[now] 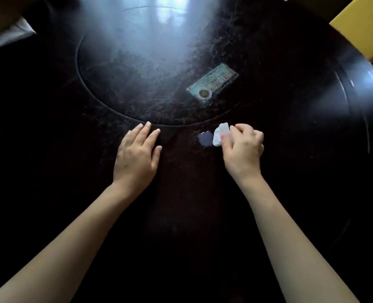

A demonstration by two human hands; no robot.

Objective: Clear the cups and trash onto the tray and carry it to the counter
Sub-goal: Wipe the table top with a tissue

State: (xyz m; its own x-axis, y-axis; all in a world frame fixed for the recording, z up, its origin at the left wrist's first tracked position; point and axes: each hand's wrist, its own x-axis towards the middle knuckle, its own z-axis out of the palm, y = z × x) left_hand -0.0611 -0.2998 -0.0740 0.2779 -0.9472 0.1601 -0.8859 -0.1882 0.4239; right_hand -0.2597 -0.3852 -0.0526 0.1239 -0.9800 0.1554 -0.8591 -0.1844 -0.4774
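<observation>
My right hand [243,149] pinches a crumpled white tissue [219,134] and holds it down on the dark round table [181,215]. Just left of the tissue lies a small puddle of liquid [205,138], which the tissue's edge touches. My left hand [137,154] rests flat on the table with its fingers spread and nothing in it, fingertips at the groove of the inner turntable disc [89,84]. No cup or tray is in view.
A laminated green-and-white card [213,84] lies on the inner disc behind the puddle. A yellow box [364,27] stands at the far right beyond the table's edge. A pale object [6,36] shows at the far left corner.
</observation>
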